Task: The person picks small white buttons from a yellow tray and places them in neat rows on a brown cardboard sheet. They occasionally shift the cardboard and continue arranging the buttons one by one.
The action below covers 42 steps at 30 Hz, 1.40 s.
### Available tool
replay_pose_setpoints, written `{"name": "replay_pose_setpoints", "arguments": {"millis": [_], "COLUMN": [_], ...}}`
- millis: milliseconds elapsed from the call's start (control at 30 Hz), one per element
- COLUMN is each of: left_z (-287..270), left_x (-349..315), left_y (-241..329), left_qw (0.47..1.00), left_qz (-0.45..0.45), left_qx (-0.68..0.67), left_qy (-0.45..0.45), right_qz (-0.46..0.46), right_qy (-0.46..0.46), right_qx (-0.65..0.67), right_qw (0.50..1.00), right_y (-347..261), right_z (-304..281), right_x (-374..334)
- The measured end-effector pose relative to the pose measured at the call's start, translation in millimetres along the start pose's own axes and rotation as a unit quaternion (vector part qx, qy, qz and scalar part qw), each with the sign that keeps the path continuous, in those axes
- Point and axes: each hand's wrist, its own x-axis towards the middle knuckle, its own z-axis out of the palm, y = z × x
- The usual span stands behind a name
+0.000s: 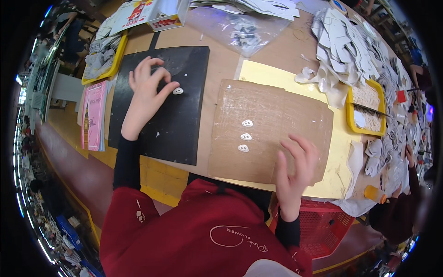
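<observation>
My left hand (150, 90) is over a black board (184, 134), its fingers curled loosely and apart from the thumb. Just past the thumb tip lies a small white rounded piece with two dark holes (177, 91); whether the thumb touches it I cannot tell. My right hand (297, 166), slightly blurred, hovers with spread fingers over the near right part of a brown cardboard sheet (272, 101), holding nothing. Three similar white pieces form a column on the cardboard: a far one (247, 123), a middle one (246, 137) and a near one (243, 148).
A yellow sheet (267, 71) lies under the cardboard. Yellow trays stand left (121, 55) and right (369, 131). White cut pieces (341, 44) pile up at the far right. A clear plastic bag (207, 23), a pink booklet (93, 115) and a red crate (323, 226) are nearby.
</observation>
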Motion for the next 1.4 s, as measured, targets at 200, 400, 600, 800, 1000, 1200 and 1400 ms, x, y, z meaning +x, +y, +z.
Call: {"name": "replay_pose_setpoints", "arguments": {"millis": [200, 400, 600, 800, 1000, 1200, 1400], "left_z": [14, 50, 59, 60, 55, 63, 50], "left_x": [-16, -15, -7, -13, -16, -34, -30], "left_y": [90, 117, 120, 131, 139, 147, 148], "left_qw": [0.969, 0.941, 0.939, 0.944, 0.946, 0.956, 0.961], "left_qz": [0.118, 0.171, 0.196, 0.203, 0.190, 0.215, 0.164], "left_qx": [-0.171, -0.220, -0.196, -0.164, -0.151, -0.086, -0.101], "left_qy": [-0.136, -0.193, -0.205, -0.201, -0.215, -0.180, -0.200], "right_qz": [0.092, 0.105, 0.124, 0.120, 0.088, 0.087, 0.088], "right_qy": [-0.104, -0.131, -0.125, -0.139, -0.135, -0.136, -0.127], "right_qx": [0.007, -0.055, -0.067, -0.070, -0.162, -0.171, -0.159], "right_qw": [0.990, 0.984, 0.982, 0.980, 0.974, 0.972, 0.975], "right_y": [18, 13, 12, 11, 19, 20, 23], "right_z": [50, 67, 72, 57, 48, 51, 49], "right_x": [11, 16, 13, 7, 2, -2, -6]}}
